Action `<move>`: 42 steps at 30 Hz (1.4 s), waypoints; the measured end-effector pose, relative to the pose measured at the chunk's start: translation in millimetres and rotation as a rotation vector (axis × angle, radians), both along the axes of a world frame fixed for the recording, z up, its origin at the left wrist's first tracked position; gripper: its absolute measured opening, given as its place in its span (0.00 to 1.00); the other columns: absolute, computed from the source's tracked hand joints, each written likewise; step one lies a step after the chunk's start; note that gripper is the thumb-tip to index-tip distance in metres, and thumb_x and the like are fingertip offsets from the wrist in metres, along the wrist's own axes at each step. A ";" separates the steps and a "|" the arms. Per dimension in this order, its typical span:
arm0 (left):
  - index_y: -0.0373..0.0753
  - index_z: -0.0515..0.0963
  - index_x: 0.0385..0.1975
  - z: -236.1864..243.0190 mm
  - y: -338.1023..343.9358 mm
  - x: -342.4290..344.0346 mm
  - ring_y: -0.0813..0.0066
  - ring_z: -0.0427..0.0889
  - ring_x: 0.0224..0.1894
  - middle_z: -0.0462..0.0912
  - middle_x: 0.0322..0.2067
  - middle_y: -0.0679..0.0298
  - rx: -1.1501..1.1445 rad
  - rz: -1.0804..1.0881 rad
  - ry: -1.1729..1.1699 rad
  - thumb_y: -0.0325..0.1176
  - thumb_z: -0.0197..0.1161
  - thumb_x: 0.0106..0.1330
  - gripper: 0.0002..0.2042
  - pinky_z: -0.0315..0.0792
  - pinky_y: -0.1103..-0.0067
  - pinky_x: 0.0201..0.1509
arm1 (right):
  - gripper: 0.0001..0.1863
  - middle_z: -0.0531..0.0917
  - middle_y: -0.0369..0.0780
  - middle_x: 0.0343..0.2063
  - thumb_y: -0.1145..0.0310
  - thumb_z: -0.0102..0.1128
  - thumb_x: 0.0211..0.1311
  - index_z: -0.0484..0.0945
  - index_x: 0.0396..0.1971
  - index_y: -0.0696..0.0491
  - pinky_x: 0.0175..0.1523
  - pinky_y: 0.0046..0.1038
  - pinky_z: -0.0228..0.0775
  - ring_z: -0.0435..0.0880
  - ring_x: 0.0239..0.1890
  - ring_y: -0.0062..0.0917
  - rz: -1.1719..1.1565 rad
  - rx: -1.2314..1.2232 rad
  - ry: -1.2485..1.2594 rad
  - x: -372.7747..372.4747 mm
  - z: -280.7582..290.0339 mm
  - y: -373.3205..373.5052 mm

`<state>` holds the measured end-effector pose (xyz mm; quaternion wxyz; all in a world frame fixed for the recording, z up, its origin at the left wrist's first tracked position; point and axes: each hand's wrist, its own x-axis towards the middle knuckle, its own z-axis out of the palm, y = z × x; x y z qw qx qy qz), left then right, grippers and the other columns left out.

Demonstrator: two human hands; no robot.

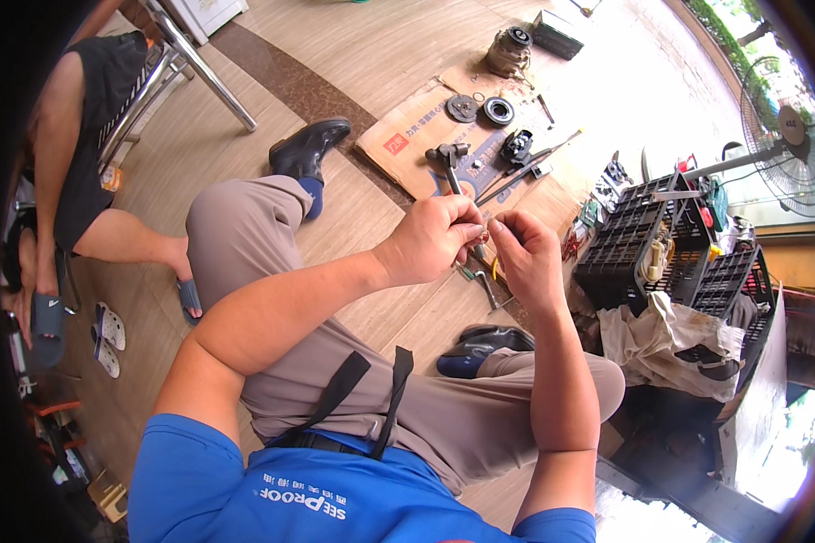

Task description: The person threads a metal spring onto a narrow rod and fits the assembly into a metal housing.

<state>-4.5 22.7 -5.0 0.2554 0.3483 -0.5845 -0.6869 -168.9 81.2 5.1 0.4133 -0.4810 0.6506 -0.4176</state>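
Note:
My left hand (428, 239) and my right hand (528, 260) meet in front of me above my knees, both with fingers pinched. Between their fingertips is a small reddish, copper-coloured piece (484, 237). Its exact kind is too small to make out, and the fingers cover part of it. Beyond my left hand, a hammer (449, 156) rests on a flattened cardboard sheet (398, 122). On the cardboard also lie a dark round disc (462, 109), a black ring-shaped pulley (498, 111) and a black machine part (517, 146).
Past the cardboard stand a round metal machine body (510, 54) and a black box (558, 36). Black plastic crates (625, 237) with tools and rags are at right, near a fan (791, 127). Another person's legs (122, 233) and a metal-legged chair (210, 77) are at left.

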 end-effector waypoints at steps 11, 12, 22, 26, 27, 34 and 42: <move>0.31 0.76 0.33 -1.5 -1.0 -0.6 0.78 0.79 0.23 0.81 0.26 0.60 0.004 -0.011 -0.082 0.24 0.55 0.67 0.04 0.74 0.80 0.27 | 0.07 0.73 0.30 0.17 0.71 0.59 0.65 0.77 0.30 0.59 0.26 0.18 0.61 0.67 0.22 0.11 0.047 -0.145 0.065 0.8 -2.5 2.2; 0.30 0.76 0.33 -1.2 -0.9 -0.6 0.78 0.79 0.23 0.81 0.26 0.60 0.014 -0.012 -0.082 0.24 0.55 0.67 0.05 0.74 0.81 0.27 | 0.07 0.73 0.30 0.17 0.71 0.59 0.65 0.77 0.30 0.59 0.26 0.19 0.61 0.67 0.22 0.11 0.049 -0.141 0.082 0.9 -1.3 1.9; 0.33 0.74 0.33 -1.1 -2.5 1.3 0.84 0.76 0.23 0.77 0.24 0.67 0.138 -0.061 0.020 0.25 0.54 0.69 0.04 0.72 0.86 0.25 | 0.06 0.75 0.31 0.20 0.72 0.58 0.65 0.78 0.31 0.60 0.29 0.19 0.65 0.70 0.25 0.12 0.008 -0.021 0.005 -2.8 -2.9 -4.1; 0.33 0.73 0.33 -2.2 -9.4 2.9 0.83 0.76 0.23 0.77 0.25 0.66 0.152 -0.027 0.084 0.26 0.54 0.70 0.04 0.72 0.85 0.27 | 0.06 0.73 0.29 0.20 0.72 0.58 0.65 0.77 0.31 0.60 0.28 0.18 0.63 0.68 0.24 0.11 -0.006 -0.024 -0.033 -6.8 -15.3 -5.7; 0.33 0.73 0.33 -1.9 -11.5 4.1 0.83 0.76 0.23 0.77 0.25 0.66 0.158 -0.007 0.085 0.26 0.54 0.70 0.04 0.72 0.85 0.27 | 0.06 0.73 0.29 0.19 0.72 0.58 0.65 0.77 0.31 0.59 0.28 0.18 0.62 0.67 0.24 0.11 -0.005 -0.026 -0.045 -5.4 -15.2 -5.3; 0.35 0.74 0.32 4.2 -19.8 9.7 0.84 0.74 0.22 0.76 0.22 0.67 0.192 0.106 0.083 0.28 0.53 0.71 0.06 0.72 0.84 0.27 | 0.04 0.69 0.31 0.14 0.74 0.58 0.63 0.78 0.37 0.57 0.24 0.20 0.57 0.63 0.18 0.12 0.111 -0.153 0.111 10.3 -8.6 7.3; 0.35 0.74 0.31 1.8 -16.3 8.7 0.84 0.74 0.21 0.75 0.20 0.67 0.110 0.111 0.033 0.28 0.54 0.71 0.06 0.72 0.84 0.26 | 0.05 0.71 0.35 0.13 0.73 0.60 0.62 0.79 0.37 0.56 0.22 0.21 0.59 0.64 0.16 0.15 0.128 -0.117 0.239 23.2 17.1 10.2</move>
